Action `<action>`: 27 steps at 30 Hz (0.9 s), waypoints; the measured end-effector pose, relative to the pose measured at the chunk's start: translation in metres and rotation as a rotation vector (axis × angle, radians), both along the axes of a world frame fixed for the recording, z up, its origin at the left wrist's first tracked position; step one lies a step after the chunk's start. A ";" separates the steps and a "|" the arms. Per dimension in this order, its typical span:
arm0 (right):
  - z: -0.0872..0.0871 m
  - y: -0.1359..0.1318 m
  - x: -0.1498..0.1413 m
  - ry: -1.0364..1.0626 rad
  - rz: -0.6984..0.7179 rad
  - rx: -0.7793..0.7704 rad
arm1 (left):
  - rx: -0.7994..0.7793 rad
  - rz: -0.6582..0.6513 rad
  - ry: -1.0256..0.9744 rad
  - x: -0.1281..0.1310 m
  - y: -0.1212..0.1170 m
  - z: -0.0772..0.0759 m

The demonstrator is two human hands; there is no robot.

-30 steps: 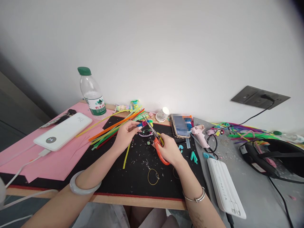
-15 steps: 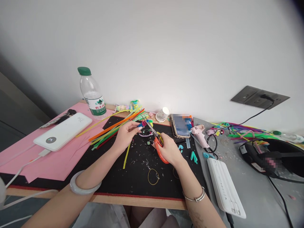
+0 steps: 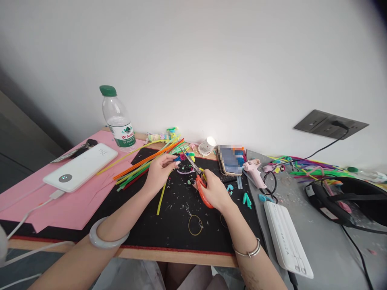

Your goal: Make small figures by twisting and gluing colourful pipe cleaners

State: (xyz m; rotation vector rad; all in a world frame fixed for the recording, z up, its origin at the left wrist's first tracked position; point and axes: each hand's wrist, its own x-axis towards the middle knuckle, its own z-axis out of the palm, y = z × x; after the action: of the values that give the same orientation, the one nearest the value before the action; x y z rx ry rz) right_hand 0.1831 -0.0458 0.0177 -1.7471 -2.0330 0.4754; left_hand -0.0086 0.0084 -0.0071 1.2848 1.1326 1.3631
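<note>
My left hand (image 3: 161,170) is closed in a pinch on a small fuzzy blue and magenta piece (image 3: 182,157) that looks made of pipe cleaner. My right hand (image 3: 214,188) is wrapped round the orange handles of a pair of scissors (image 3: 204,194). Its slightly parted blades point up and left, beside the fuzzy piece. Whether they touch it I cannot tell. Under both hands lies a black mat (image 3: 169,229) strewn with fluff clippings. Pipe cleaners (image 3: 142,167) in orange, green, yellow and red lie left of my left hand.
A water bottle (image 3: 119,121) and a white power bank (image 3: 80,167) stand on pink paper (image 3: 75,209) at left. Behind are a paper cup (image 3: 207,146) and a phone (image 3: 230,161). At right lie a pink glue gun (image 3: 254,173), a white power strip-like block (image 3: 287,237) and a black headset (image 3: 329,201).
Both hands keep almost the same place. The scissor blades and the fuzzy piece have shifted only very slightly.
</note>
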 end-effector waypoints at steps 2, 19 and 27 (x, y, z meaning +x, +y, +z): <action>0.001 0.000 0.000 -0.005 0.000 0.006 | -0.010 -0.007 0.003 0.000 -0.001 0.001; -0.001 0.002 0.000 0.025 -0.001 0.063 | 0.024 0.011 0.063 -0.002 -0.002 -0.001; -0.004 0.004 0.002 0.050 -0.012 0.014 | -0.007 -0.007 0.067 -0.002 -0.001 -0.002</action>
State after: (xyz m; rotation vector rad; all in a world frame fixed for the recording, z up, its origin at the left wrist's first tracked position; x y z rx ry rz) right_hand 0.1856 -0.0422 0.0136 -1.7213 -1.9860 0.4946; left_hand -0.0103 0.0073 -0.0092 1.3371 1.1762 1.3178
